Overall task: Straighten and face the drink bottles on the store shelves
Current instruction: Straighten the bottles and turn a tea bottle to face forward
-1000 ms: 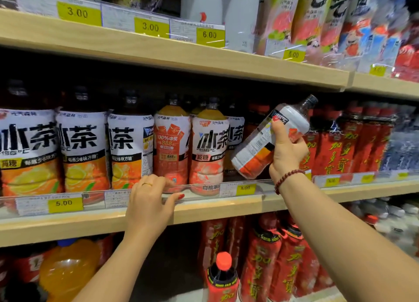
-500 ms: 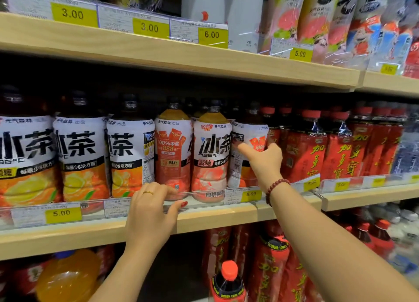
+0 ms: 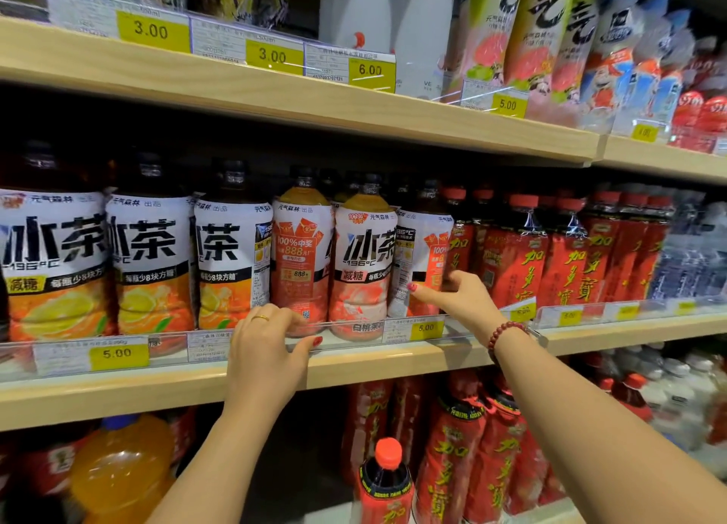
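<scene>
On the middle shelf, at its far left end, three lemon tea bottles stand upright side by side with their big black characters facing you. Just right of them on that shelf, the first peach bottle shows its red promotion panel to the front. Touching its right side, the second peach bottle shows its main label squarely. Below that pair, your left hand sits at the shelf's front edge, fingers hooked over the top of the clear price rail and thumb against the rail's face, so it grips the rail and no bottle. Further right along the shelf, your right hand holds the third peach bottle low on its body, thumb across the front and the other fingers curled round its right side. That bottle is upright behind the rail, its label turned partly sideways, with the barcode panel and part of the promotion panel showing. Right of it the shelf carries red herbal tea bottles with red caps, packed close.
</scene>
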`<action>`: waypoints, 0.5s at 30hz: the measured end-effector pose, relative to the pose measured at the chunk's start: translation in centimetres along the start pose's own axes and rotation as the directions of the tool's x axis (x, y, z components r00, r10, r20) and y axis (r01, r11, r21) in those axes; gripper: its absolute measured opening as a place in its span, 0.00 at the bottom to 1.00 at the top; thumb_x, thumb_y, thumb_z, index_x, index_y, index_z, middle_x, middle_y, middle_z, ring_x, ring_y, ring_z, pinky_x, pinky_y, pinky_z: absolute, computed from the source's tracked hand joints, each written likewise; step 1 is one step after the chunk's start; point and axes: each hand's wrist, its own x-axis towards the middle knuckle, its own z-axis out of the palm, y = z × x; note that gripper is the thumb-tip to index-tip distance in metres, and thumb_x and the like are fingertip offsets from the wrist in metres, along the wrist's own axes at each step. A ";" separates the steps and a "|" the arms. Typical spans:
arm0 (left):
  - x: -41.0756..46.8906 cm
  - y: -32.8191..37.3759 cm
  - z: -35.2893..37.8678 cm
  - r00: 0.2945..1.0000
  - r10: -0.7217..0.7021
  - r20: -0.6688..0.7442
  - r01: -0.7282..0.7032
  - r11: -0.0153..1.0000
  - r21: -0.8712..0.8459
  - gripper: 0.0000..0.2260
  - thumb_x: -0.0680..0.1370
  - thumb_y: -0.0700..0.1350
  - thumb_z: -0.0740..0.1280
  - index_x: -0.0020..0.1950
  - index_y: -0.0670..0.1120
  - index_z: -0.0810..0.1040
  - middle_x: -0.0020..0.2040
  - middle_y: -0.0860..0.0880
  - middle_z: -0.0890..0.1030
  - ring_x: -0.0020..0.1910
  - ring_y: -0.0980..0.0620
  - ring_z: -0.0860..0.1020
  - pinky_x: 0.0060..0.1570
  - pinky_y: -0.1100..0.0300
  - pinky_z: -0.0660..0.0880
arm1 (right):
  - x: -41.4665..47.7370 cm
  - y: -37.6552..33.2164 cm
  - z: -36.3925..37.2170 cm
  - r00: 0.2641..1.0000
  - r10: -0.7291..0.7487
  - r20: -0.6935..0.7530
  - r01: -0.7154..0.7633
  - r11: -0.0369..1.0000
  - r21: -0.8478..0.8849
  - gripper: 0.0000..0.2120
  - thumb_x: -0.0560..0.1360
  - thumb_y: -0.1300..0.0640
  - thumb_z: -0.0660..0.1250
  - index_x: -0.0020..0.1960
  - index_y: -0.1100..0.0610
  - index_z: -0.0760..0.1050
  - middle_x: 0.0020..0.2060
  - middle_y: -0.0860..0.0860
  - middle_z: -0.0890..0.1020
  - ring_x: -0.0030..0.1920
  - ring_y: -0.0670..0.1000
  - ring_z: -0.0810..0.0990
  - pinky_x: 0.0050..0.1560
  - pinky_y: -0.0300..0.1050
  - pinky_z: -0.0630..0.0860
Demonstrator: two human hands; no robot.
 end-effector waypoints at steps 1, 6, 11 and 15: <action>0.0 0.0 0.0 1.000 -0.004 0.000 0.004 1.000 -0.002 0.08 0.68 0.44 0.77 0.42 0.47 0.79 0.41 0.52 0.78 0.47 0.49 0.75 0.50 0.53 0.72 | -0.1 0.3 0.1 1.000 0.001 -0.002 -0.001 0.999 -0.050 0.21 0.66 0.44 0.77 0.51 0.55 0.79 0.45 0.48 0.85 0.48 0.49 0.83 0.48 0.43 0.79; 0.0 0.2 0.0 1.000 0.000 -0.013 0.000 1.000 -0.002 0.08 0.68 0.43 0.77 0.42 0.47 0.80 0.40 0.52 0.77 0.46 0.50 0.75 0.50 0.54 0.72 | -0.7 0.8 1.0 0.988 -0.039 -0.149 0.013 0.985 -0.170 0.20 0.62 0.36 0.76 0.44 0.48 0.77 0.40 0.42 0.83 0.42 0.42 0.81 0.42 0.41 0.75; 0.0 0.3 0.0 1.000 -0.013 -0.015 0.013 1.000 -0.004 0.08 0.68 0.43 0.78 0.42 0.47 0.79 0.40 0.52 0.77 0.46 0.49 0.75 0.50 0.51 0.73 | -1.5 0.5 1.7 0.973 -0.072 -0.218 0.014 0.966 -0.258 0.21 0.61 0.30 0.72 0.41 0.44 0.73 0.36 0.36 0.79 0.38 0.36 0.76 0.33 0.32 0.66; 0.0 0.3 -0.1 1.000 -0.020 -0.014 0.020 1.000 -0.006 0.09 0.67 0.43 0.78 0.42 0.47 0.80 0.40 0.52 0.78 0.45 0.49 0.77 0.48 0.50 0.75 | -1.7 0.4 1.9 0.964 -0.081 -0.253 0.013 0.966 -0.258 0.22 0.61 0.29 0.72 0.41 0.45 0.74 0.35 0.38 0.80 0.37 0.37 0.77 0.32 0.32 0.67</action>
